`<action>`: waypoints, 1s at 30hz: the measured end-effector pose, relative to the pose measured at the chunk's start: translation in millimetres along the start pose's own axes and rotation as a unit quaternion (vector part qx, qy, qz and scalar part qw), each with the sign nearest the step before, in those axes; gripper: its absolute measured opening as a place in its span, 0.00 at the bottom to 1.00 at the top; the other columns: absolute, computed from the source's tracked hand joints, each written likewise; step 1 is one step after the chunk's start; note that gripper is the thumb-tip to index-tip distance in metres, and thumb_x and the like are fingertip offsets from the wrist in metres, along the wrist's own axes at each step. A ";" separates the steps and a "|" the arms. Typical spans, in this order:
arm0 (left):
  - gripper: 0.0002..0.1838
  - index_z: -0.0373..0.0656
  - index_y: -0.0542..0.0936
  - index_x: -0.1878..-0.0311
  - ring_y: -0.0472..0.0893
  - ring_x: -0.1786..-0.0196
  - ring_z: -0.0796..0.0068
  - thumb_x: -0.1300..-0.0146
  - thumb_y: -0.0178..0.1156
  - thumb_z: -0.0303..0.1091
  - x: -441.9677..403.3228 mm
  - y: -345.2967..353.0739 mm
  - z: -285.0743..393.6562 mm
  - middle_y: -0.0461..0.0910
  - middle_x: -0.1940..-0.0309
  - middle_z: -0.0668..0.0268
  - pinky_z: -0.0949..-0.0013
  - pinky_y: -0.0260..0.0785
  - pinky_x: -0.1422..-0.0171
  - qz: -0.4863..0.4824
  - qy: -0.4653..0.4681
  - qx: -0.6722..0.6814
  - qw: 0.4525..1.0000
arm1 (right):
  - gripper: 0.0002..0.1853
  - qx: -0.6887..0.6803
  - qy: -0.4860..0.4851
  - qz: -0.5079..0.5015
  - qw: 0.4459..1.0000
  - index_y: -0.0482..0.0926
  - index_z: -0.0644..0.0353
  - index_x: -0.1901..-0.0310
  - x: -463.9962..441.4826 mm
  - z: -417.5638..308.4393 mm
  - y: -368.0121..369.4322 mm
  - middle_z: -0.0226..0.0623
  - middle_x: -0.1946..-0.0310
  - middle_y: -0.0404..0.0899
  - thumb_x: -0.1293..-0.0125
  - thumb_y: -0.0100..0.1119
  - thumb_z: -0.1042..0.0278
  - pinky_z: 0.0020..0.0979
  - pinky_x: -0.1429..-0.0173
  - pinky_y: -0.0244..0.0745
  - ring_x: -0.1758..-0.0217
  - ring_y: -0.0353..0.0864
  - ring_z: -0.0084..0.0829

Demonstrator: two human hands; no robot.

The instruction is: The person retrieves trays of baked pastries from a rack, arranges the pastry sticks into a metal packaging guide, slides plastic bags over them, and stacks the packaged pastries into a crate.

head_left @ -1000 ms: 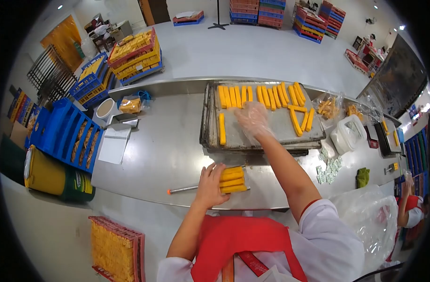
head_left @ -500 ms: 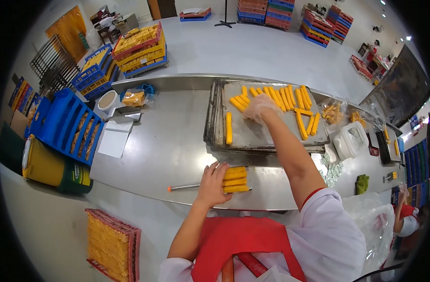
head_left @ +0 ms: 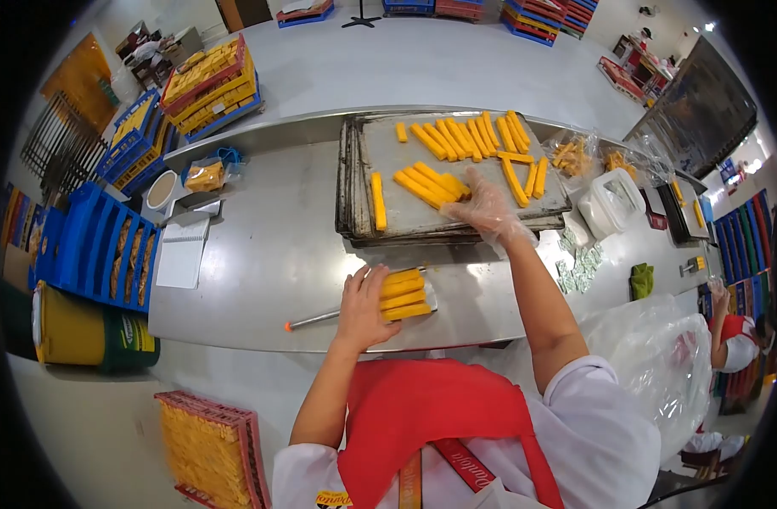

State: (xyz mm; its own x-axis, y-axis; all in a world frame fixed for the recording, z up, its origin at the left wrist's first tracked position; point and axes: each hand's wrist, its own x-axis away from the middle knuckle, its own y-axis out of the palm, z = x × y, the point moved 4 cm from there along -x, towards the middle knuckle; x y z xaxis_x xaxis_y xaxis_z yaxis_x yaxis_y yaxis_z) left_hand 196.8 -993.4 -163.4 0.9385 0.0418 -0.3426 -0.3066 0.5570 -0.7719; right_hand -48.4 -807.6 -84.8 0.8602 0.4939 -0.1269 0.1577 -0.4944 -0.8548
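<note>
My right hand (head_left: 483, 208), in a clear plastic glove, grips the near end of several yellow food sticks (head_left: 424, 183) side by side over a metal baking tray (head_left: 392, 155). More yellow sticks (head_left: 458, 138) lie in a slanting row behind it, and a lone stick (head_left: 378, 201) is at the tray's left. My bare left hand (head_left: 364, 307) is curled around the left end of a small bundle of yellow sticks (head_left: 405, 294) on the steel table. A metal rod with an orange tip (head_left: 312, 321) pokes out left of that hand; its other end is hidden.
Bagged yellow pieces (head_left: 575, 157), a white tub (head_left: 611, 204) and a green cloth (head_left: 642, 281) sit right on the table (head_left: 261, 280). A notebook (head_left: 183, 252) and white bucket (head_left: 162, 192) are left. A blue crate (head_left: 83, 237) stands past the left edge. A co-worker (head_left: 734, 335) is far right.
My right hand has come toward me across the tray, drawing several sticks away from the row. My left hand stays around its bundle. The camera view has shifted slightly.
</note>
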 end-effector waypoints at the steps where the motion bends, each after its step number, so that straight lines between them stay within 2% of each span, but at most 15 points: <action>1: 0.56 0.42 0.64 0.29 0.64 0.29 0.43 0.67 0.78 0.42 0.0 -0.2 0.1 0.70 0.32 0.55 0.41 0.54 0.22 -0.001 0.002 -0.001 1.000 | 0.42 -0.020 -0.024 -0.003 0.999 0.63 0.70 0.28 -0.6 5.5 0.4 0.63 0.33 0.69 0.40 0.68 0.58 0.41 0.26 0.66 0.29 0.70 0.52; 2: 0.56 0.42 0.65 0.29 0.64 0.28 0.43 0.67 0.78 0.42 0.2 -0.2 0.5 0.70 0.32 0.55 0.42 0.54 0.23 0.000 0.004 -0.001 1.000 | 0.42 -0.020 -0.023 -0.002 1.000 0.63 0.70 0.28 -0.6 13.7 -0.4 0.63 0.33 0.69 0.40 0.68 0.58 0.41 0.26 0.66 0.29 0.70 0.52; 5: 0.56 0.42 0.65 0.30 0.64 0.28 0.43 0.68 0.78 0.42 0.4 -0.5 1.0 0.70 0.32 0.54 0.42 0.54 0.23 0.002 0.006 0.000 1.000 | 0.31 0.128 -0.063 -0.036 0.989 0.70 0.66 0.32 3.0 -22.5 -28.0 0.57 0.33 0.71 0.36 0.60 0.64 0.39 0.29 0.70 0.31 0.73 0.49; 7: 0.55 0.42 0.65 0.30 0.64 0.28 0.44 0.68 0.78 0.42 0.9 -0.8 1.4 0.70 0.32 0.54 0.43 0.54 0.23 0.005 0.003 0.000 1.000 | 0.20 0.317 0.115 -0.137 0.931 0.81 0.61 0.44 -8.9 -21.6 -31.6 0.50 0.38 0.77 0.39 0.56 0.72 0.38 0.34 0.74 0.35 0.77 0.45; 8: 0.55 0.42 0.66 0.30 0.64 0.29 0.44 0.68 0.78 0.42 1.5 -1.2 1.5 0.70 0.32 0.54 0.44 0.55 0.23 0.007 0.002 0.002 1.000 | 0.20 0.319 0.110 -0.137 0.931 0.81 0.61 0.44 -10.2 -16.1 -24.5 0.50 0.38 0.77 0.39 0.56 0.72 0.38 0.34 0.74 0.35 0.77 0.45; 10: 0.55 0.42 0.66 0.30 0.64 0.29 0.44 0.68 0.78 0.42 1.8 -2.3 0.3 0.70 0.32 0.54 0.45 0.55 0.23 0.013 -0.005 0.003 1.000 | 0.15 0.307 0.077 0.104 0.943 0.83 0.58 0.50 -11.1 -19.3 -27.1 0.47 0.41 0.80 0.37 0.55 0.67 0.38 0.38 0.76 0.38 0.80 0.42; 11: 0.55 0.42 0.66 0.30 0.64 0.29 0.44 0.68 0.78 0.42 1.4 -1.9 0.1 0.70 0.32 0.54 0.46 0.55 0.23 0.012 -0.003 0.006 1.000 | 0.15 0.307 0.071 0.101 0.944 0.83 0.58 0.50 -16.2 -16.0 -23.1 0.47 0.41 0.80 0.37 0.55 0.67 0.38 0.38 0.76 0.38 0.80 0.42; 13: 0.55 0.42 0.66 0.30 0.64 0.29 0.44 0.68 0.78 0.42 1.7 -0.7 -0.6 0.70 0.32 0.54 0.46 0.56 0.23 0.012 -0.006 0.009 1.000 | 0.23 0.226 0.046 -0.065 0.971 0.80 0.61 0.45 -17.3 -45.8 -19.0 0.50 0.44 0.81 0.34 0.56 0.53 0.42 0.39 0.76 0.40 0.81 0.46; 14: 0.55 0.42 0.66 0.31 0.64 0.29 0.44 0.68 0.78 0.42 1.3 -0.4 -1.0 0.70 0.32 0.54 0.47 0.56 0.23 0.012 -0.003 0.009 1.000 | 0.23 0.225 0.041 -0.067 0.971 0.80 0.61 0.45 -15.3 -58.1 -14.2 0.50 0.44 0.81 0.34 0.56 0.53 0.42 0.39 0.76 0.40 0.81 0.46; 16: 0.54 0.42 0.66 0.31 0.64 0.29 0.44 0.68 0.78 0.42 1.7 -1.1 -0.7 0.70 0.32 0.54 0.47 0.56 0.23 0.016 -0.002 0.008 1.000 | 0.36 0.233 0.028 -0.097 0.967 0.77 0.64 0.40 -9.1 -81.2 1.3 0.52 0.45 0.81 0.36 0.55 0.38 0.44 0.37 0.74 0.40 0.80 0.49; 19: 0.54 0.42 0.67 0.31 0.64 0.29 0.44 0.68 0.77 0.42 0.2 -1.7 -0.2 0.71 0.33 0.54 0.48 0.57 0.23 0.012 -0.007 0.004 1.000 | 0.42 0.186 0.070 -0.052 0.979 0.75 0.64 0.37 -24.8 -83.3 35.6 0.55 0.45 0.81 0.39 0.56 0.32 0.46 0.35 0.73 0.40 0.80 0.50; 23: 0.53 0.42 0.67 0.31 0.65 0.30 0.44 0.68 0.77 0.41 0.2 -1.9 0.4 0.71 0.33 0.54 0.49 0.58 0.24 0.017 -0.007 0.009 1.000 | 0.42 0.159 0.064 0.042 0.984 0.75 0.64 0.38 -9.7 -117.8 48.7 0.56 0.43 0.79 0.39 0.55 0.31 0.45 0.33 0.71 0.37 0.77 0.50; 26: 0.53 0.41 0.67 0.32 0.65 0.30 0.44 0.68 0.77 0.40 -0.5 -2.6 0.6 0.71 0.34 0.54 0.49 0.58 0.24 0.023 -0.006 0.008 1.000 | 0.42 0.188 0.033 -0.012 0.982 0.73 0.65 0.36 -8.7 -128.1 45.6 0.57 0.41 0.77 0.39 0.58 0.34 0.46 0.31 0.68 0.33 0.73 0.53; 28: 0.53 0.41 0.67 0.32 0.65 0.30 0.44 0.68 0.77 0.40 1.4 -2.8 0.2 0.71 0.34 0.54 0.49 0.58 0.24 0.028 -0.007 0.011 1.000 | 0.41 0.072 0.072 -0.122 0.987 0.71 0.65 0.34 -14.6 -110.0 40.7 0.58 0.40 0.75 0.41 0.63 0.40 0.47 0.30 0.65 0.32 0.70 0.54; 30: 0.55 0.41 0.66 0.31 0.65 0.30 0.44 0.68 0.77 0.41 1.0 -0.8 0.0 0.71 0.34 0.54 0.51 0.58 0.24 0.025 -0.007 0.006 1.000 | 0.41 0.101 0.044 -0.092 0.990 0.70 0.66 0.33 -10.8 -98.2 38.6 0.59 0.41 0.75 0.41 0.63 0.43 0.48 0.31 0.67 0.34 0.72 0.54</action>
State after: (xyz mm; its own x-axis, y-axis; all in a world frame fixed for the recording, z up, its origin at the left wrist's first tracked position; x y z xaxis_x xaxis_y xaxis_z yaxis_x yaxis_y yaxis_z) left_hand 198.0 -993.8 -163.1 0.9241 0.0814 -0.3733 -0.3516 0.5636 -0.7475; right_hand -4.0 -902.3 -67.1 0.8660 0.4941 0.0771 0.2231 -0.2438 -0.9438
